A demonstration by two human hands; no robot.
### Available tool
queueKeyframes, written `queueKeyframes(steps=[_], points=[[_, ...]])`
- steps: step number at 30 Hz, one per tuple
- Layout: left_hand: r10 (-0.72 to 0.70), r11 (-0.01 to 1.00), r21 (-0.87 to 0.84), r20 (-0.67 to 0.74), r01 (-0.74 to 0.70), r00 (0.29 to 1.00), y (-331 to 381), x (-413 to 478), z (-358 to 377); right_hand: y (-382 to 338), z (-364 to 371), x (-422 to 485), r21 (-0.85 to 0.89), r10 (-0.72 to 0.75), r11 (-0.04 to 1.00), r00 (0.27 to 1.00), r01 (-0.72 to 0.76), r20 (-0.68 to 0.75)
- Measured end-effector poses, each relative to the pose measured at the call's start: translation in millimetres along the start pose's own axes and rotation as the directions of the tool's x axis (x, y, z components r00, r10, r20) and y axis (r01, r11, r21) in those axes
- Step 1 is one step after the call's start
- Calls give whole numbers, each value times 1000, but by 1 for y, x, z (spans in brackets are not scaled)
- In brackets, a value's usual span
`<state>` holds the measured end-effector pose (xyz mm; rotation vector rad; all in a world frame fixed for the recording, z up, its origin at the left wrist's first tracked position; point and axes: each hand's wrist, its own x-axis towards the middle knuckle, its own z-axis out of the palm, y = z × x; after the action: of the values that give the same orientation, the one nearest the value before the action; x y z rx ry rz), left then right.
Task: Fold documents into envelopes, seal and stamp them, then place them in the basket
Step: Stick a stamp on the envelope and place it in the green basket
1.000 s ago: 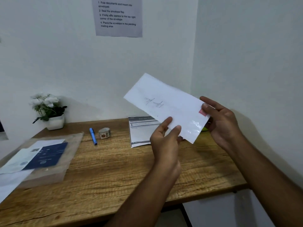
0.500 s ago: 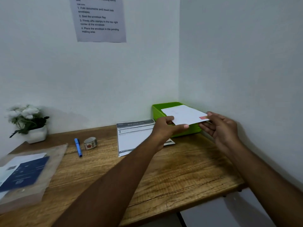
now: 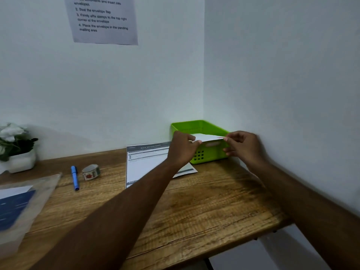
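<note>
I hold the white envelope flat between my 2 hands, over the open top of the green basket. My left hand pinches its left end with curled fingers. My right hand pinches its right end between thumb and forefinger, the other fingers loosely curled below. A red stamp shows on the envelope's top face, just beside my right fingertips. The envelope's near edge sits about level with the basket's near rim; whether it touches the rim I cannot tell. The basket stands in the corner where the 2 walls meet, behind both hands. Its near wall, with a handle slot and a grid of small holes, shows below the envelope between my hands.

Under my left wrist and forearm a printed document with a dark header band lies flat on the wooden surface, reaching up to the basket. Farther left of my left hand lie a small patterned roll and, just beyond it, a blue pen. Well to the left a white pot of white flowers stands against the back wall. Nearer to me on that side lies a clear plastic sleeve with a dark blue sheet inside. High above my left hand a sheet of numbered instructions hangs on the wall.
</note>
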<state>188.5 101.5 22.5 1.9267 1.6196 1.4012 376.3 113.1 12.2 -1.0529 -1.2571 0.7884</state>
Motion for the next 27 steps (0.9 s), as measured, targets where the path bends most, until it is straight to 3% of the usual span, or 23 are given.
queueKeyframes(steps=[4,8,12,17,20,24,27], points=[[61,991,122,12,-62,998,-3,9,0,6,3,14,-202,-93,975,996,92,5],[54,990,131,34,-58,998,-2,15,4,9,5,24,-330,-138,935,990,129,-5],[-12,995,103,87,3,996,-2,22,6,4,3,32,-571,-213,796,976,202,47],[-9,966,254,194,-41,981,2,25,3,-2,9,41,-691,-89,704,985,167,147],[30,962,257,223,-88,974,-1,26,1,-8,10,38,-711,-39,684,982,162,186],[134,974,165,127,-154,983,-13,18,-6,-17,20,27,-800,-183,564,975,206,122],[239,944,230,22,-238,971,-28,11,-18,-18,35,17,-757,-253,598,958,263,133]])
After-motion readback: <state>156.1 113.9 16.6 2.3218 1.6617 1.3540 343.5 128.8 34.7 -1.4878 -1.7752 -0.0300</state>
